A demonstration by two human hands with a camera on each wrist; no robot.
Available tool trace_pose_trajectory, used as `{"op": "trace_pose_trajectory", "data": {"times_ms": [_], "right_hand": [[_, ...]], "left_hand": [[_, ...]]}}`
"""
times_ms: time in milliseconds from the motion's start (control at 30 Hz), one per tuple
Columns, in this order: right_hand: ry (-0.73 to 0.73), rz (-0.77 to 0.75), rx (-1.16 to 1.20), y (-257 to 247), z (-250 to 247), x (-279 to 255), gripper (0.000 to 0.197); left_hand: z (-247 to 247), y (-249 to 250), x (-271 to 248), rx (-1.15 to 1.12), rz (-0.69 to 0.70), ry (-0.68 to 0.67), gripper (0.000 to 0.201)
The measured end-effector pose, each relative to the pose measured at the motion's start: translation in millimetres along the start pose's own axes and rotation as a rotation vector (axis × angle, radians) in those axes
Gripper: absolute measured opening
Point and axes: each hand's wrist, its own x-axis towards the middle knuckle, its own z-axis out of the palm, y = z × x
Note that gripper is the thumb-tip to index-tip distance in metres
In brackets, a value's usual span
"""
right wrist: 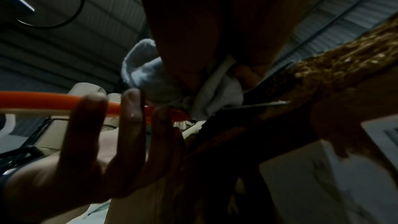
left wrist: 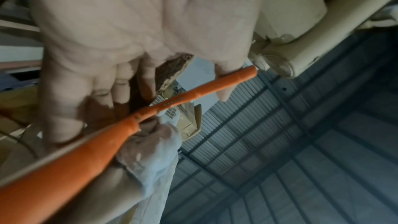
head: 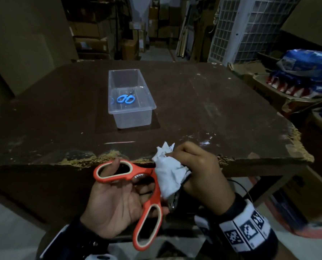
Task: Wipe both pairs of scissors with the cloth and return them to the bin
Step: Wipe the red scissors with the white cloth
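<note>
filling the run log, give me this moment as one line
left hand holds orange scissors | right hand wraps white cloth round blades | blue scissors in clear bin

bench [head: 212, 102]: dark brown top, scuffed, near edge chipped to bare fibre
boxes [head: 92, 29]: stacked on shelves behind the bench
grid panels [head: 237, 29]: white, leaning at the back right
blue packs [head: 306, 62]: piled in open cartons right of the bench
roof [left wrist: 301, 159]: ribbed metal sheeting overhead

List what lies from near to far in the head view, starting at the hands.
Orange scissors in the left hand, cloth in the right hand → table edge → bin holding blue scissors.
</note>
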Motion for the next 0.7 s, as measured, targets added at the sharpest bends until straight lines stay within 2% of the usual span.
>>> {"op": "trace_pose_trajectory", "data": {"times_ms": [200, 333, 433, 500, 600, 700], "right_hand": [[-0.048, 0.091, -0.176, -4, 0, 22, 0.011], [-0.055, 0.165, -0.277, 9, -2, 39, 0.021], [0.001, 0.176, -0.346, 24, -3, 52, 0.038], [0.098, 0.234, -0.348, 34, -10, 50, 0.034], [0.358, 0.343, -0.344, 37, -32, 30, 0.008], [0.485, 0.362, -0.144, 10, -45, 12, 0.004]], "left_hand": [[4, -7, 2, -0.029, 0.007, -0.013, 0.075], [10, -5, 4, -0.018, 0.008, -0.012, 0.075], [14, -5, 2, -0.048, 0.009, -0.015, 0.074], [15, -5, -1, -0.041, 0.009, 0.014, 0.073], [15, -5, -5, -0.013, 0.015, 0.027, 0.072], [11, -5, -5, -0.001, 0.042, 0.018, 0.072]]}}
